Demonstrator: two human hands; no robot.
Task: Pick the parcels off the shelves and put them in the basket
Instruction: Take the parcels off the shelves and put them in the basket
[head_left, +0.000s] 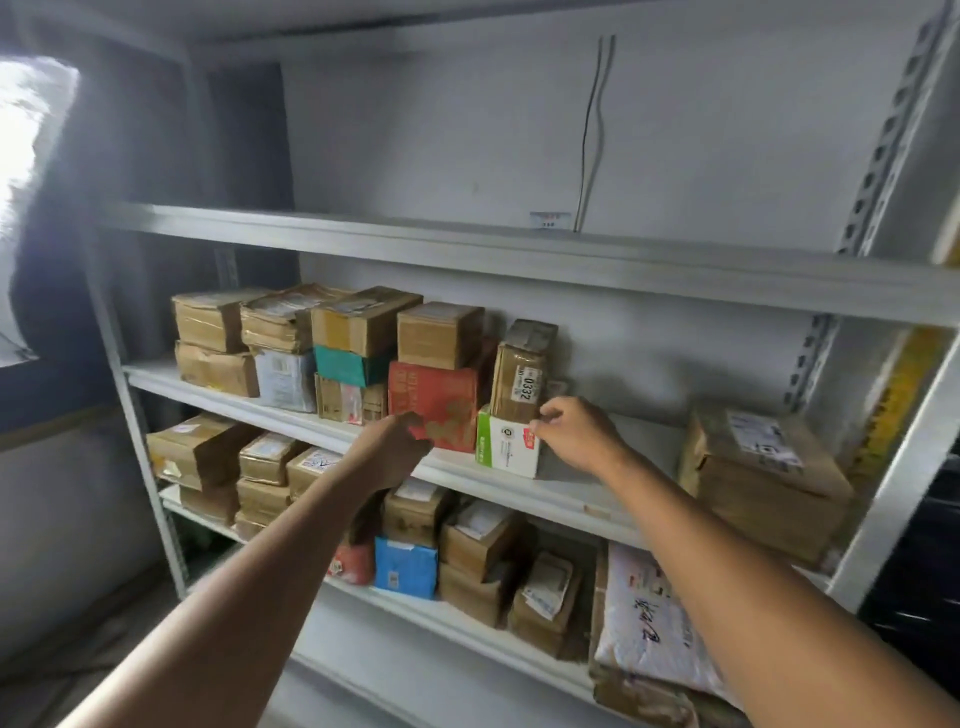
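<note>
Against the wall: white metal shelving (519, 249) stands before a pale grey wall (441, 130), and two thin cables (587, 130) run down it.
Far left: a bright window (26, 156).
Middle shelf (571, 493): brown cardboard parcels are stacked two high, with a teal box (345, 366) among them. A large brown parcel (758, 478) sits apart at the right.
Red box (436, 400): it has a gold pattern and stands at the shelf's front.
White-and-green box (506, 447): it is just beside the red box. A tall brown box (519, 379) labelled 0332 stands on it.
Left hand (389, 452): it is against the red box's lower front corner with the fingers hidden, so I cannot tell if it grips.
Right hand (576, 436): it is apart from the left, fingers curled at the white-and-green box's top right corner; no grip can be made out.
Lower shelf (415, 608): more brown parcels, a blue parcel (405, 569) and a white mailer (649, 623).
</note>
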